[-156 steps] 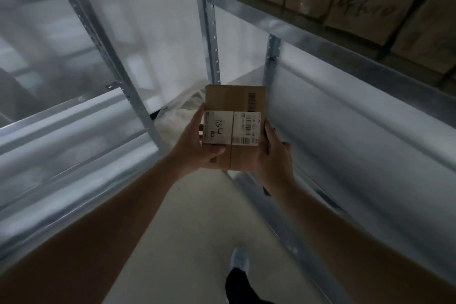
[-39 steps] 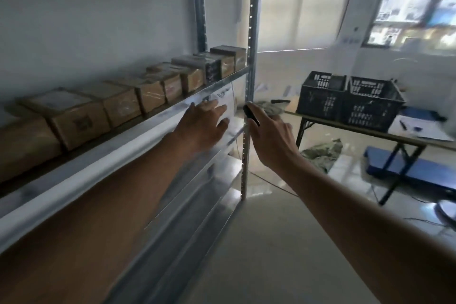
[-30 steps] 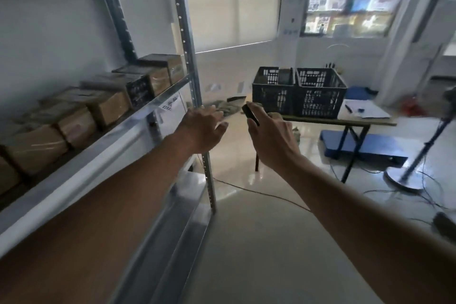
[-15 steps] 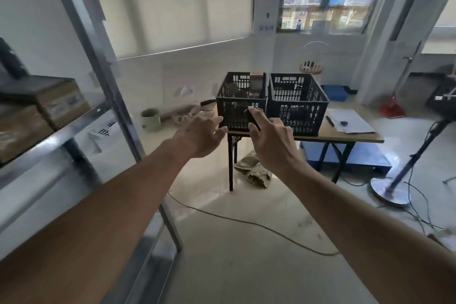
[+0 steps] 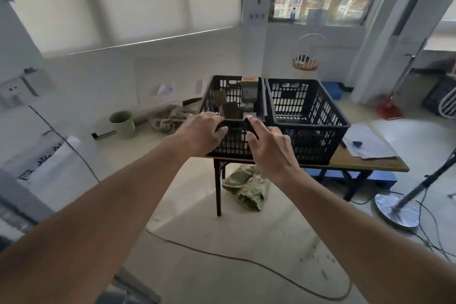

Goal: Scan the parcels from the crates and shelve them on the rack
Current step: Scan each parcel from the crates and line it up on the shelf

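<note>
Far left, a white sheet with dark writing point(image 5: 53, 163) hung by the rack post point(image 5: 14, 195), only partly in view. A green cup point(image 5: 122, 124) sat on the floor by the wall, crumpled cloth point(image 5: 170, 118) just beside it. Left hand point(image 5: 199, 134) was stretched forward, fingers point(image 5: 214, 121) loosely curled, holding nothing, seen in front of the left crate point(image 5: 234, 111); contact with the rim can't be told. That crate held several brown parcels point(image 5: 230, 108), some upright against its far wall. Right hand point(image 5: 269, 150) was out beside the left one, thumb and forefinger pinching a small black scanner point(image 5: 250, 127). Right crate point(image 5: 306, 116) touched the left crate, both on the wooden table point(image 5: 365, 165); its contents were too dark to tell. White papers point(image 5: 367, 142) lay on the table's right end. A crumpled bag point(image 5: 246, 187) lay under the table; a stand base point(image 5: 397, 212) and cables were at far right.
</note>
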Demonstrator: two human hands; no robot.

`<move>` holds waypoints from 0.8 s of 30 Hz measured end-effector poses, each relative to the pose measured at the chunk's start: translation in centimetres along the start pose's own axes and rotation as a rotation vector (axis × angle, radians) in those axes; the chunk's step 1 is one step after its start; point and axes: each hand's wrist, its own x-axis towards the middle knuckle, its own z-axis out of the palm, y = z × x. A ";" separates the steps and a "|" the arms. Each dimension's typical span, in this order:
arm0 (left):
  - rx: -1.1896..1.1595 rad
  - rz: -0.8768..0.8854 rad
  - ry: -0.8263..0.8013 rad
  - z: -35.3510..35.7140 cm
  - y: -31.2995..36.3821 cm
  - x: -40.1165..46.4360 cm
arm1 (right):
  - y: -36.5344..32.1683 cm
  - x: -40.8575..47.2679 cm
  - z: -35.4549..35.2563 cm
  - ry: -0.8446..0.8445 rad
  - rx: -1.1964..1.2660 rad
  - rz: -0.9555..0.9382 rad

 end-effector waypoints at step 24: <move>-0.047 -0.103 -0.180 9.3 -0.2 43.8 | 21.2 39.4 8.1 -0.140 0.049 0.082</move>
